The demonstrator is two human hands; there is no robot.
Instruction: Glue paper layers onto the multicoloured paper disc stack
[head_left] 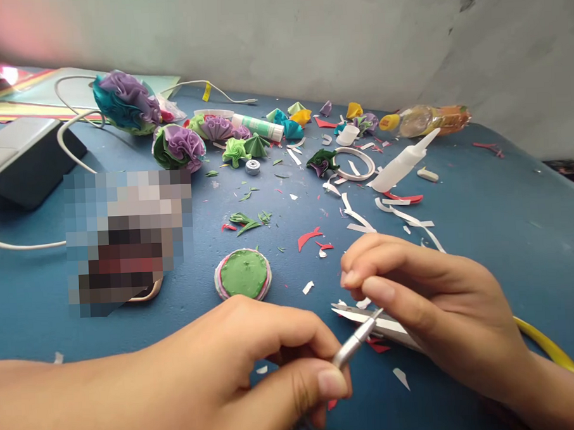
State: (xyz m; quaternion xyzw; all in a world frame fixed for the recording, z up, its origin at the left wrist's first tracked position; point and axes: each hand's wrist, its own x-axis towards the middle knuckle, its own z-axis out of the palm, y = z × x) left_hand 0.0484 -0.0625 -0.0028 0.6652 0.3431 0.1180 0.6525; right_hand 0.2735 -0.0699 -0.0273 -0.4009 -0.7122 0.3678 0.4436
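Observation:
My left hand is closed around a slim pen-like tool with a silver, tapered tip. That tip points up and right, towards my right hand. The thumb and fingers of my right hand are curled together just above the tip; whether something small is between them is hidden. Under the right hand lie scissors, their blades showing and a yellow handle beyond the wrist. Past my left hand a round disc with a green top and a pink and white rim lies flat on the blue table.
Paper scraps litter the middle. Behind them are a white squeeze bottle, a tape ring, a glue stick and ruffled paper balls. A plastic bottle lies near the wall. A black box and white cable are left.

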